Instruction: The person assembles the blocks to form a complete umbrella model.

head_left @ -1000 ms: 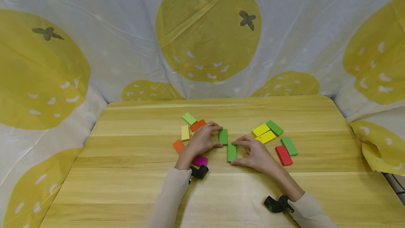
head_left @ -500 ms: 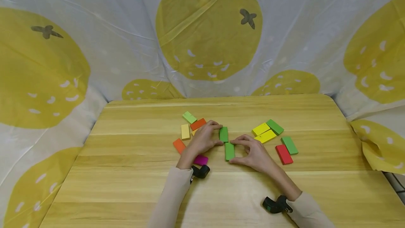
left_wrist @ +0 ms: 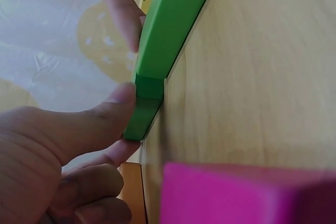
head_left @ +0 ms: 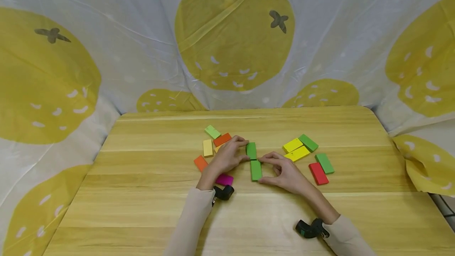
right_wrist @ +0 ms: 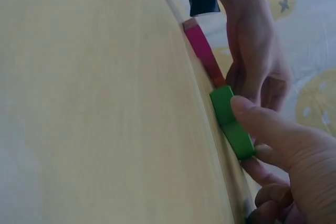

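Note:
Two flat green blocks lie end to end in the middle of the wooden table [head_left: 270, 216], seen in the head view. My left hand [head_left: 227, 156] pinches the far green block [head_left: 251, 150] by its ends, index finger at the back and thumb near the joint. The near green block [head_left: 256, 170] is held likewise between thumb and index finger of my right hand [head_left: 288, 173]. In the left wrist view, the near block [left_wrist: 173, 24] meets the far block [left_wrist: 144, 119] almost in one line. A magenta block [head_left: 224, 179] sits beside my left wrist, partly hidden.
Around my left hand lie a light green block [head_left: 212, 132], a red-orange block [head_left: 222, 139], a cream block [head_left: 207, 148] and an orange block [head_left: 200, 163]. On the right are yellow blocks [head_left: 298, 153], green blocks [head_left: 325, 163] and a red block [head_left: 318, 173]. A patterned curtain [head_left: 234, 31] hangs behind.
My right hand has slid the near green block leftward, bringing it almost in line with the far one. My left hand has stayed nearly still on the far block.

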The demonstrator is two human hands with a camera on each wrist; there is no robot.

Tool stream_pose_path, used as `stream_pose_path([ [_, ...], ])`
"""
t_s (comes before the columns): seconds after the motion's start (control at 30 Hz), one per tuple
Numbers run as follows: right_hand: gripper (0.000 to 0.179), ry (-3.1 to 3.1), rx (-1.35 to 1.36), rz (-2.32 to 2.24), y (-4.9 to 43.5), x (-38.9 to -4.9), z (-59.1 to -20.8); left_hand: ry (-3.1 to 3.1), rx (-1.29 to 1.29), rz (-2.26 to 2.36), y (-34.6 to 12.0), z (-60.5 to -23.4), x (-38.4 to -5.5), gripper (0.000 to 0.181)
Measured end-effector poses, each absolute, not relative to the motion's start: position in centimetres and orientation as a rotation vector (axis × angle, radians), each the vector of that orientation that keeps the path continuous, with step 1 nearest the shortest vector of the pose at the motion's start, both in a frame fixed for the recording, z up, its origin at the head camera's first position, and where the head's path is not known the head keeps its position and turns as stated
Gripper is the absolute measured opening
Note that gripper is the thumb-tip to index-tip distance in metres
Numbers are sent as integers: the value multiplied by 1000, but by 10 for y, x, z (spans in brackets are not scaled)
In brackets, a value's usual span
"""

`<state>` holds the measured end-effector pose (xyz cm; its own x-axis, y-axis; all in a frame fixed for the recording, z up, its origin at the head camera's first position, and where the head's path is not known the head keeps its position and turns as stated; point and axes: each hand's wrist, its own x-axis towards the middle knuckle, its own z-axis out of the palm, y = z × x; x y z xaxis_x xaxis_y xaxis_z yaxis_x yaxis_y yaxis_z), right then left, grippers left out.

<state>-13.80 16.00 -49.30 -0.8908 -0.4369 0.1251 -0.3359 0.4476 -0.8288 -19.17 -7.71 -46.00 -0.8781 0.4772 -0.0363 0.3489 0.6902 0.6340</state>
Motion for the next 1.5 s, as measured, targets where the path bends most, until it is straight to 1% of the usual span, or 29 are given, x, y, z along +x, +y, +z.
stream_pose_path([
  [0.63,61,2690,-698,-1404,155,-135,-495,2743,669,940,-70,-462,-185,55],
  [0.97,60,2663,-688,-1417,155,-134,-497,2802,682,819,-71,-461,-183,53],
  [1.07,60,2648,-702,-1417,156,-135,-496,2789,701,772,-73,-458,-182,59],
  [1.37,59,2627,-750,-1434,159,-136,-497,2783,806,563,-72,-452,-175,93],
  [1.5,59,2633,-749,-1438,157,-135,-497,2776,845,488,-72,-449,-172,103],
])
